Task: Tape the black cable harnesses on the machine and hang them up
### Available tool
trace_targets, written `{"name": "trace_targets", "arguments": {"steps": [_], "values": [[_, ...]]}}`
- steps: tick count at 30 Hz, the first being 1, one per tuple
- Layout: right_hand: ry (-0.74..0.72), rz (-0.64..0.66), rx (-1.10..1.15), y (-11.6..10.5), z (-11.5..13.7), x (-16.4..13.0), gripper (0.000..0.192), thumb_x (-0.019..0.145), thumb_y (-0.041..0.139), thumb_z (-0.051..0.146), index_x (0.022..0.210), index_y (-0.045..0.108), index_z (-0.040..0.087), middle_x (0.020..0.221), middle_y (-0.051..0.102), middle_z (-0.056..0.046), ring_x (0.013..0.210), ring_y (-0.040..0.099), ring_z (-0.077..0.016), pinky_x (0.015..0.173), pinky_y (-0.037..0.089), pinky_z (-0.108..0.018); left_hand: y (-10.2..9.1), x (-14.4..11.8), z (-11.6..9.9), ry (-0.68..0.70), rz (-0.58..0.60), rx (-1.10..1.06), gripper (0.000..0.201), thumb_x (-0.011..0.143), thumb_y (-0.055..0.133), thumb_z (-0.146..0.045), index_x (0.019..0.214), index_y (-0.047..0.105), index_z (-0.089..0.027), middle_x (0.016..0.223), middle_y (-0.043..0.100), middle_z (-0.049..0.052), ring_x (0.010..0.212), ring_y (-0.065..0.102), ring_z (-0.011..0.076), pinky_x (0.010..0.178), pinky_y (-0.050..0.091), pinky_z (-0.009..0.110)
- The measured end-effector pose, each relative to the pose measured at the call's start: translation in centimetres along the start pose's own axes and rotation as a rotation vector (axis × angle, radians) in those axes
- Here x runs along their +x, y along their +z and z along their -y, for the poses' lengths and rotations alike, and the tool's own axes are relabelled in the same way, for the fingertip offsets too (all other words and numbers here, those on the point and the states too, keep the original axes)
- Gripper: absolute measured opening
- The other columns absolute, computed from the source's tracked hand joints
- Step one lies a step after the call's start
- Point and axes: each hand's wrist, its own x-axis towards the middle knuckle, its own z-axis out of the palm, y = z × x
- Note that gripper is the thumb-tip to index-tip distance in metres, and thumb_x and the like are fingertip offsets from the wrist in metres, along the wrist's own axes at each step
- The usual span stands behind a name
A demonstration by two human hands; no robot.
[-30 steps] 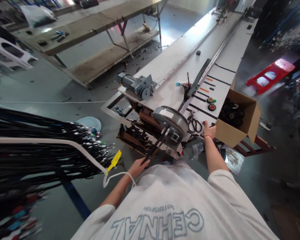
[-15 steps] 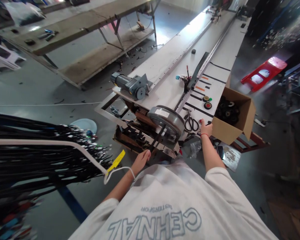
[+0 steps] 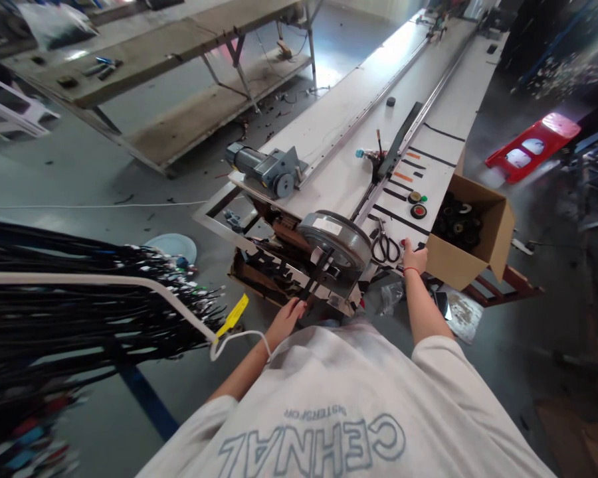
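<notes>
Left hand (image 3: 289, 315): fingers closing around the black cable (image 3: 315, 277) running down off the round drum (image 3: 335, 244) at the desk (image 3: 339, 179) end. Right hand (image 3: 412, 255): pressing, fingers curled, at the desk edge beside the scissors (image 3: 385, 245). Cable feeding judged underway; steady tension needed next. Cardboard box (image 3: 471, 245) sitting beyond.

A white T-shirt (image 3: 349, 405) printed with blue-grey outlined lettering is worn, and a red band (image 3: 410, 270) is seen on the wrist of the right hand (image 3: 412, 255). A yellow tag (image 3: 232, 316) is hung at the end of a white bar (image 3: 104, 287), over black cables (image 3: 70, 292). The long table (image 3: 339, 133) is white, marked with black and orange stripes (image 3: 408, 176). Black-handled scissors (image 3: 385, 245), a brown cardboard box (image 3: 471, 249) of black tape rolls (image 3: 456, 219), and a red stool (image 3: 535, 146) are seen.
</notes>
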Motion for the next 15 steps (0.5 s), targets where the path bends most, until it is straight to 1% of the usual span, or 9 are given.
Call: {"name": "trace_targets", "arguments": {"steps": [2, 4, 9, 12, 15], "values": [[-0.001, -0.001, 0.004, 0.0, -0.1, 0.0, 0.073, 0.079, 0.057, 0.068, 0.122, 0.052, 0.01, 0.121, 0.059, -0.023, 0.113, 0.056, -0.0374, 0.095, 0.043, -0.047, -0.2, 0.0, -0.2, -0.007, -0.027, -0.024, 0.048, 0.082, 0.043, -0.065, 0.075, 0.054, -0.019, 0.06, 0.048, -0.002, 0.062, 0.049, 0.0155, 0.066, 0.043, 0.029], [-0.003, -0.001, 0.004, 0.1, -0.1, 0.0, 0.073, 0.079, 0.056, 0.068, 0.122, 0.052, 0.01, 0.121, 0.059, -0.023, 0.113, 0.056, -0.0371, 0.096, 0.043, -0.047, -0.1, 0.3, -0.7, -0.005, -0.026, -0.054, 0.049, 0.082, 0.044, -0.066, 0.073, 0.054, -0.019, 0.06, 0.048, -0.002, 0.06, 0.047, 0.0144, 0.064, 0.042, 0.028], [0.003, 0.003, 0.0, 0.1, -0.1, 0.2, 0.073, 0.078, 0.057, 0.069, 0.122, 0.052, 0.01, 0.12, 0.06, -0.023, 0.112, 0.057, -0.0372, 0.094, 0.044, -0.048, 1.3, 2.1, -2.4, -0.034, -0.014, -0.134, 0.055, 0.076, 0.047, -0.073, 0.076, 0.054, -0.018, 0.063, 0.05, -0.002, 0.059, 0.046, 0.0132, 0.057, 0.04, 0.025], [0.008, 0.003, -0.005, 0.2, -0.1, 0.2, 0.073, 0.078, 0.057, 0.069, 0.121, 0.052, 0.011, 0.119, 0.06, -0.023, 0.111, 0.058, -0.0371, 0.093, 0.045, -0.048, 2.0, 3.3, -3.2, -0.007, -0.035, -0.139, 0.054, 0.078, 0.045, -0.072, 0.074, 0.051, -0.019, 0.062, 0.05, -0.002, 0.059, 0.046, 0.0126, 0.058, 0.041, 0.025], [0.004, -0.006, -0.008, 0.1, 0.0, 0.0, 0.071, 0.079, 0.056, 0.068, 0.121, 0.051, 0.012, 0.12, 0.06, -0.023, 0.112, 0.057, -0.0363, 0.094, 0.044, -0.046, 2.0, 4.1, -3.6, 0.03, -0.038, -0.109, 0.052, 0.081, 0.042, -0.07, 0.071, 0.049, -0.019, 0.058, 0.047, -0.003, 0.058, 0.046, 0.0126, 0.061, 0.042, 0.026]]}}
